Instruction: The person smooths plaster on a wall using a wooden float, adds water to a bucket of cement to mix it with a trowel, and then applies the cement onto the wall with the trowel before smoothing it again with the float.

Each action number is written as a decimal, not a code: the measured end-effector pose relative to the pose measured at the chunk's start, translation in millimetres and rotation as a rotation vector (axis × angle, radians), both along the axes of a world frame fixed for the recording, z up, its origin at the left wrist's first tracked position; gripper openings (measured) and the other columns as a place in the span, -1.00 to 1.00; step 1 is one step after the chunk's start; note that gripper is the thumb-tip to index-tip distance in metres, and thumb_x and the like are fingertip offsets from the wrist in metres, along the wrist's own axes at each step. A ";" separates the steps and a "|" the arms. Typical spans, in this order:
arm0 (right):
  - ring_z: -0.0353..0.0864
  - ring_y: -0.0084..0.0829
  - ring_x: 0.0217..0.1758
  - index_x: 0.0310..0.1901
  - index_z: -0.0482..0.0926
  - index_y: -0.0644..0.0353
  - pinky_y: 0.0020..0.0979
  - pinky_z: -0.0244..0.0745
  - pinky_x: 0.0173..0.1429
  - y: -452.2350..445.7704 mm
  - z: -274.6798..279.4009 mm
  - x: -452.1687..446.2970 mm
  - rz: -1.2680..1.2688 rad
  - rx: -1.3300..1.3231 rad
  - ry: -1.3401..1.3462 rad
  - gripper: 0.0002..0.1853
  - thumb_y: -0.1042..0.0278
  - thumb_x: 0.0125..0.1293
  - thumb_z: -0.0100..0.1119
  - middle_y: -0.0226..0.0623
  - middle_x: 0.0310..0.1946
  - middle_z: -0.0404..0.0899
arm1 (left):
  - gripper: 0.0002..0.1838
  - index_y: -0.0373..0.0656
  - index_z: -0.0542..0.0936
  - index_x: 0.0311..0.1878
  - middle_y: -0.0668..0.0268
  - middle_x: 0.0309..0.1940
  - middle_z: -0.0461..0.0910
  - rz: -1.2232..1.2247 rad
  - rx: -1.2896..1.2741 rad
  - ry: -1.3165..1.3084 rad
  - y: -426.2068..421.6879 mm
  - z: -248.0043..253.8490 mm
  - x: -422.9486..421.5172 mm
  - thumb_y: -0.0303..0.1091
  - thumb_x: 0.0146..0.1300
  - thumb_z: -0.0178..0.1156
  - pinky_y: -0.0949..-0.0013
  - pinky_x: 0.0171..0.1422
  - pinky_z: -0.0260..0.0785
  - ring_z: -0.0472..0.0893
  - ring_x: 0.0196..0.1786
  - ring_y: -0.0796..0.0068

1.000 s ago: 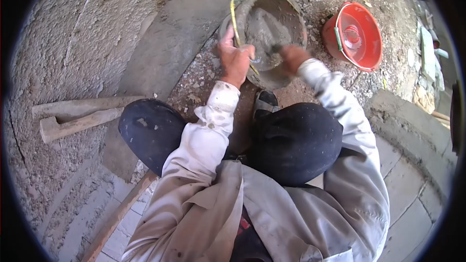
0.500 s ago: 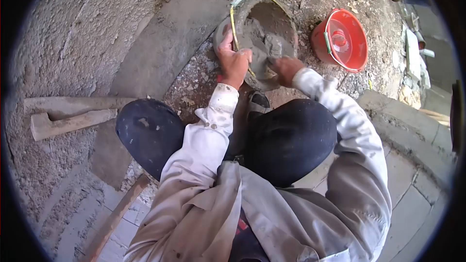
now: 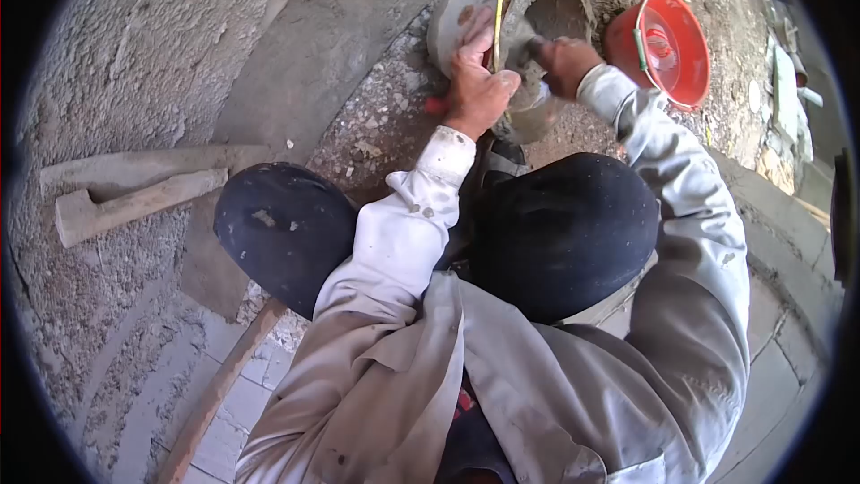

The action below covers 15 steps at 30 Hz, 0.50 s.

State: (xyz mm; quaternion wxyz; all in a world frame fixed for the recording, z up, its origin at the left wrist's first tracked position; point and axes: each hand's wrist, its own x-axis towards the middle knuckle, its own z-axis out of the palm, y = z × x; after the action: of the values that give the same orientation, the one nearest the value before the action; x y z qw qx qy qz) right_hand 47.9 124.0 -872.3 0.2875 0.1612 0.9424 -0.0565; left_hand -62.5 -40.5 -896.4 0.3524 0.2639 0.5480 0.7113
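On the near side, my bent knees (image 3: 564, 237) flank the work area, with a notched wooden piece (image 3: 148, 202) on the ground past my left knee. Ahead, my left hand (image 3: 479, 94) is closed at the rim of a cement-smeared bucket (image 3: 452, 31), fingers narrow and gripping, beside its yellow handle (image 3: 498, 31). The bucket is tilted, mouth to the right, wet grey mix inside. My right hand (image 3: 571, 67) has its fingers closed round a dark tool grip (image 3: 536, 47) at the mouth; the tool's far end is unclear. Just right stands a red pail (image 3: 694, 58) containing clear liquid.
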 end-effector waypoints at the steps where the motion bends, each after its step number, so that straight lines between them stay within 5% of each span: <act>1: 0.68 0.10 -0.18 0.13 0.46 0.16 0.01 0.61 -0.10 -18.9 18.0 0.0 0.088 0.010 0.016 -0.48 0.34 0.08 0.30 0.01 -0.22 0.67 | -0.34 -0.46 0.54 0.18 0.03 0.25 0.53 -0.007 0.046 0.026 3.0 3.8 -2.0 -0.63 -0.17 0.09 0.34 0.50 0.16 0.43 0.40 0.19; 5: 0.72 0.00 -0.23 0.20 0.35 0.19 -0.01 0.61 -0.20 -30.8 63.1 6.5 0.237 0.112 0.054 -0.53 0.48 0.21 0.07 -0.01 -0.36 0.65 | -0.24 -0.40 0.50 0.29 0.37 0.05 0.58 0.060 0.073 0.153 9.5 -0.3 -5.1 -0.74 -0.18 0.09 0.60 0.00 0.42 0.52 -0.01 0.62; 8: 0.72 -0.01 -0.27 0.16 0.30 0.26 -0.06 0.62 -0.25 -9.0 98.7 -5.7 0.033 0.229 0.033 -0.56 0.51 0.23 0.06 -0.08 -0.40 0.65 | -0.24 -0.39 0.50 0.29 0.35 -0.03 0.61 0.091 0.083 0.147 14.3 2.2 -9.9 -0.76 -0.16 0.09 0.59 -0.18 0.44 0.54 -0.15 0.67; 11: 0.73 -0.11 -0.29 0.05 0.42 0.34 -0.11 0.67 -0.25 59.9 28.8 15.9 0.060 0.329 -0.239 -0.69 0.43 0.30 0.03 -0.03 -0.38 0.68 | -0.28 -0.36 0.53 0.25 0.37 -0.18 0.63 0.121 0.076 -0.119 12.8 -2.9 -12.2 -0.77 -0.16 0.09 0.57 -0.34 0.39 0.51 -0.32 0.68; 14: 0.71 -0.24 -0.36 -0.03 0.52 0.27 -0.21 0.67 -0.29 45.8 -34.3 34.8 0.393 -0.265 -0.359 -0.77 0.42 0.31 0.10 -0.07 -0.29 0.68 | -0.40 -0.32 0.58 0.09 0.43 -0.35 0.58 0.183 0.102 -0.292 6.0 3.3 -30.2 -0.77 -0.16 0.08 0.56 -0.46 0.31 0.46 -0.46 0.67; 15: 0.68 -0.29 -0.43 -0.09 0.54 0.25 -0.24 0.66 -0.34 32.8 -34.8 35.0 0.266 -0.465 -0.307 -0.81 0.42 0.29 0.14 -0.11 -0.28 0.68 | -0.41 -0.32 0.58 0.08 0.43 -0.35 0.58 0.200 0.088 -0.295 2.6 4.0 -32.0 -0.76 -0.16 0.08 0.56 -0.46 0.31 0.46 -0.46 0.68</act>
State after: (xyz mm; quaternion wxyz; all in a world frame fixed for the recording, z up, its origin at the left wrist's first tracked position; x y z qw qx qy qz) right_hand 82.9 156.8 -907.1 0.4604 -0.0269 0.8627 -0.2075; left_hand -94.4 -37.9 -892.4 0.3447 0.1161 0.4819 0.7971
